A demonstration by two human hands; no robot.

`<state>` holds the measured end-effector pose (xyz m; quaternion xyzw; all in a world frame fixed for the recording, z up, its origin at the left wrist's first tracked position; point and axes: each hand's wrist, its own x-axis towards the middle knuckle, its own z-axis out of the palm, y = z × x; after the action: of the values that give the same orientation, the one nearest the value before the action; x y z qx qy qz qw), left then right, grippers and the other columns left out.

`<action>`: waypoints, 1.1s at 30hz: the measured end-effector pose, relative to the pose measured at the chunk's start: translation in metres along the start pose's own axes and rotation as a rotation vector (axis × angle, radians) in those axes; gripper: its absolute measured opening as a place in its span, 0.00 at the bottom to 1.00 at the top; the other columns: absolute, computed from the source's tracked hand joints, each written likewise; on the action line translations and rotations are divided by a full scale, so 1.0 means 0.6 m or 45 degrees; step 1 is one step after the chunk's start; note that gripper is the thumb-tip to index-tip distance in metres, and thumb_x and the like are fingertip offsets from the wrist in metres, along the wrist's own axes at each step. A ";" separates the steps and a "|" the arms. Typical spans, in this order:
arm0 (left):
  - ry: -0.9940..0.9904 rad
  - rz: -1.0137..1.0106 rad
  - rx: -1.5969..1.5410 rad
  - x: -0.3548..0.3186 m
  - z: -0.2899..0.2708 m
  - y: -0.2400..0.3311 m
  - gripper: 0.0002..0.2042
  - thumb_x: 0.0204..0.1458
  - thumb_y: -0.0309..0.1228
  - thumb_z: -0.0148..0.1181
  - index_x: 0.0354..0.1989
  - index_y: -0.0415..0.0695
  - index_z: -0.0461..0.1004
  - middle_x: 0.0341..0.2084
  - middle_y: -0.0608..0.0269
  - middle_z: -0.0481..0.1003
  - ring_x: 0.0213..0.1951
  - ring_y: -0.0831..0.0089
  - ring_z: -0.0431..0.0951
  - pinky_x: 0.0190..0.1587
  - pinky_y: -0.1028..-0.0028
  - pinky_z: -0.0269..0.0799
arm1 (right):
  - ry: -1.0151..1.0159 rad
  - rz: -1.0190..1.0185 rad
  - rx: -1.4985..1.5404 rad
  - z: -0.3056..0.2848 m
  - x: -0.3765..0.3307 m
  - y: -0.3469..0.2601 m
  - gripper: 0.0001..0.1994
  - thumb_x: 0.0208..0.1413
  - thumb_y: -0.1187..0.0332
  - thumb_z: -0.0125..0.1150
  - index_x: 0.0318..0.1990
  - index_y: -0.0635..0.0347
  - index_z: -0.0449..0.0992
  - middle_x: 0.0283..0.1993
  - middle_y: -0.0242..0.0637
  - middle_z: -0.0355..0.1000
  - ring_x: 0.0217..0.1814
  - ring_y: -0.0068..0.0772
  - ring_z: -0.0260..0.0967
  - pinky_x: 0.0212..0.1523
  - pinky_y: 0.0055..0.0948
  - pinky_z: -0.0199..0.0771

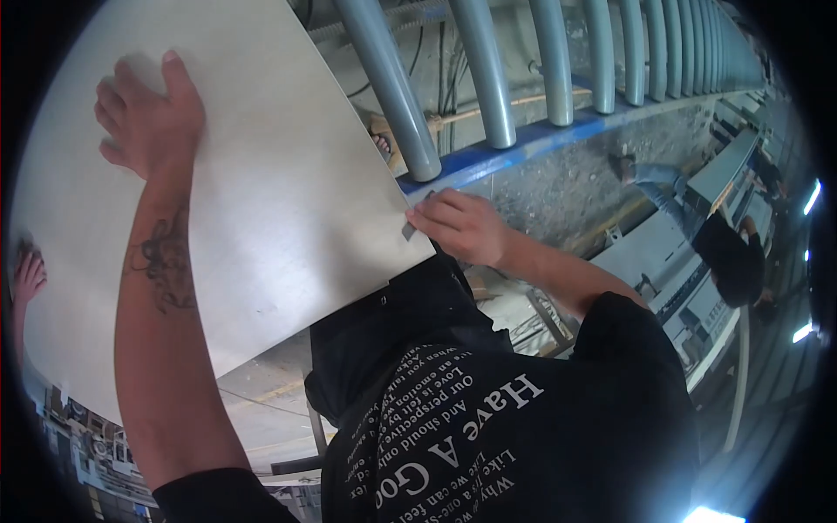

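Observation:
A large pale, smooth panel [261, 192] stretches across the left half of the view. My left hand [157, 118] rests on its upper part, thumb spread away from the loosely bent fingers, holding nothing. At the panel's right edge, near the corner closest to my body, my right hand [462, 225] is closed on a small flat grey piece [409, 230]. The piece touches or lies right beside that edge. My fingers cover most of it, so its exact kind cannot be told.
Another person's hand [30, 272] lies on the panel's far-left side. Beyond the right edge runs a roller conveyor with grey rollers [484, 78] and a blue side rail [523, 152]. A person in dark clothes [731, 261] is by a grey machine [724, 166] at far right.

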<state>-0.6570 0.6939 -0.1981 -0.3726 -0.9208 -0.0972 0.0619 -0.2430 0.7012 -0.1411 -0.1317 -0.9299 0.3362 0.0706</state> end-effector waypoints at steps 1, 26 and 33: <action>-0.016 0.013 -0.003 0.000 0.002 -0.002 0.39 0.61 0.62 0.46 0.73 0.47 0.58 0.75 0.46 0.53 0.77 0.52 0.47 0.72 0.36 0.40 | -0.017 0.026 0.029 0.002 -0.023 -0.017 0.23 0.39 0.76 0.68 0.49 0.64 0.80 0.40 0.34 0.77 0.41 0.38 0.77 0.35 0.30 0.83; -0.143 -0.033 0.060 -0.003 0.000 -0.020 0.38 0.62 0.62 0.41 0.75 0.53 0.56 0.76 0.52 0.52 0.77 0.58 0.47 0.72 0.42 0.41 | 0.508 1.583 1.306 0.045 -0.169 0.004 0.09 0.67 0.67 0.63 0.45 0.65 0.77 0.35 0.32 0.76 0.37 0.20 0.74 0.35 0.24 0.77; -0.013 0.089 0.052 0.001 0.002 -0.056 0.34 0.62 0.57 0.49 0.71 0.49 0.64 0.71 0.50 0.62 0.73 0.51 0.57 0.70 0.45 0.51 | 0.751 1.588 1.733 0.017 -0.176 -0.019 0.08 0.69 0.67 0.60 0.41 0.64 0.76 0.34 0.33 0.75 0.34 0.23 0.74 0.34 0.27 0.78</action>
<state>-0.6809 0.6710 -0.2033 -0.4038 -0.9092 -0.0744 0.0683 -0.1469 0.6554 -0.1461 -0.6112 -0.2443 0.7331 0.1712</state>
